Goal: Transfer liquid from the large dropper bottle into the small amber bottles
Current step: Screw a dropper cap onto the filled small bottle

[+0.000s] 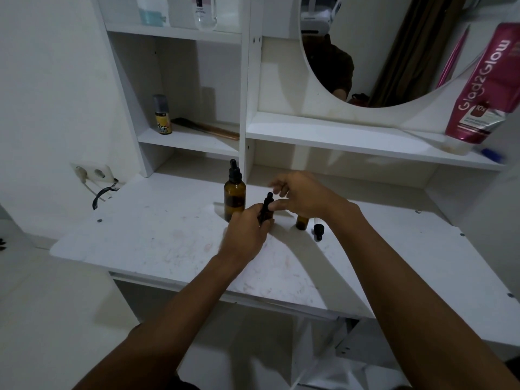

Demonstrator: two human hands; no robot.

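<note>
Wall socket (91,173): far left, on the wall beside the table, a black cable (102,194) hanging just below it.

Table (157,237): white, scuffed surface, carrying the bottles at its middle.

Spray can (162,115): yellow label, grey cap, upright on the low left shelf (191,142); a comb (206,128) lies flat just right of it.

Large dropper bottle (234,197): amber glass, black dropper cap on, upright on the table at the far middle, just left of the hands.

Left hand (247,230): on the table near the large bottle, fingers wrapped around a small amber bottle (266,213), which is mostly hidden; only its black dropper top shows above the hand.

Right hand (302,194): just right of and above the held bottle, thumb and forefinger close to the dropper top; whether they touch it cannot be told. Remaining fingers loosely spread.

Second small amber bottle (302,222): upright on the table under the right hand, its upper part hidden by the hand.

Loose dropper cap (318,231): black, lying on the table just right of the second small bottle.

Mirror (394,52): round, far right of centre, above a long shelf (351,136).

Pink tube (485,85): standing cap-down at the right end of that shelf, lettered "Glad2Glow".
</note>
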